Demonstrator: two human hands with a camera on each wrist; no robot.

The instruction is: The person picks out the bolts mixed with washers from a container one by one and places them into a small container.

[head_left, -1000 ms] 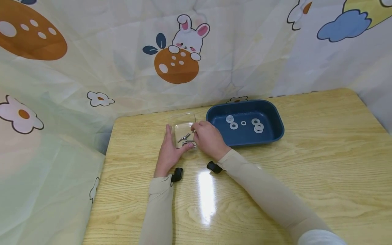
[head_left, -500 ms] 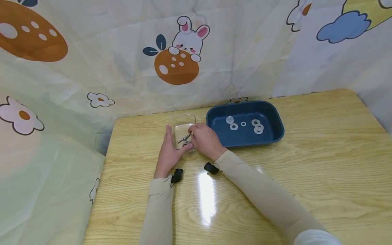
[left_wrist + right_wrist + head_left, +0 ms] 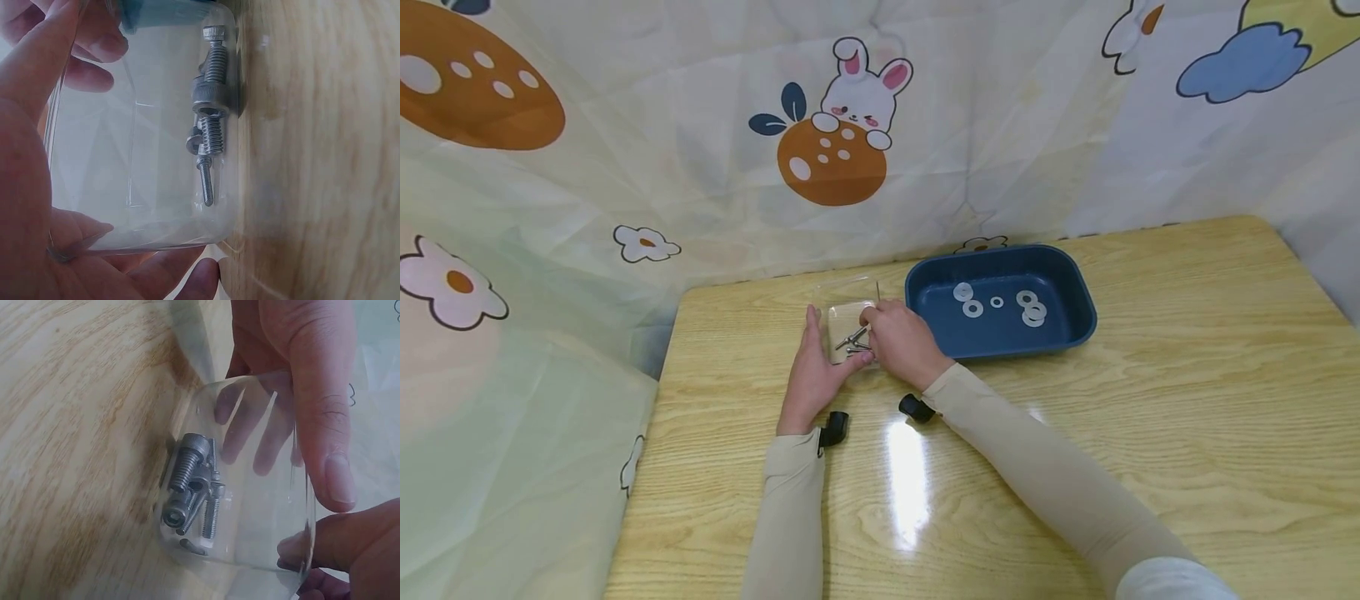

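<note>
My left hand (image 3: 812,379) grips a clear plastic box (image 3: 169,181) standing on the table, thumb over the near rim and fingers along its left side. Inside lie several silver socket-head screws (image 3: 209,103) of different sizes, heaped on the bottom. My right hand (image 3: 912,343) reaches over the right wall; its bent fingers (image 3: 103,47) are inside the box opening, above the heap. In the right wrist view its fingertips (image 3: 294,550) are close to the wall, and I cannot tell whether they pinch anything.
Right of the box stands a dark blue tray (image 3: 992,343) holding several flat washers (image 3: 973,308). A clear lid (image 3: 850,288) shows behind the box. The wooden table (image 3: 1187,375) ends at a printed cloth (image 3: 715,192) at the back and left.
My right hand has shifted slightly left and deeper over the box, and the screws have moved a little. My left hand and the tray have stayed put.
</note>
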